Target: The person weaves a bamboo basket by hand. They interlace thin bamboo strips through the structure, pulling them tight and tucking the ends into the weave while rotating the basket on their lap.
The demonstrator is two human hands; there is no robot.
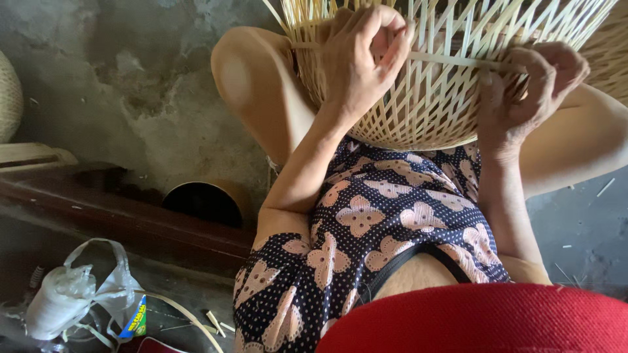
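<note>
My left hand (pixel 360 62) and right hand (pixel 523 91) curl shut on one thin bamboo strip (pixel 451 62) running across the light, bendy woven basket (pixel 425 111) on my knees, which I think could snap if pinched hard.

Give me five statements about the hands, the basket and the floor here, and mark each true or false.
1. Both hands grip the basket. True: the left hand and the right hand both hold its woven strips.
2. The basket is solid plastic. False: it is an open weave of pale strips.
3. A horizontal strip runs between the two hands. True.
4. The basket rests flat on the floor. False: it sits at the person's knees.
5. The plastic bag lies right of the right hand. False: it lies on the floor at lower left.
</note>
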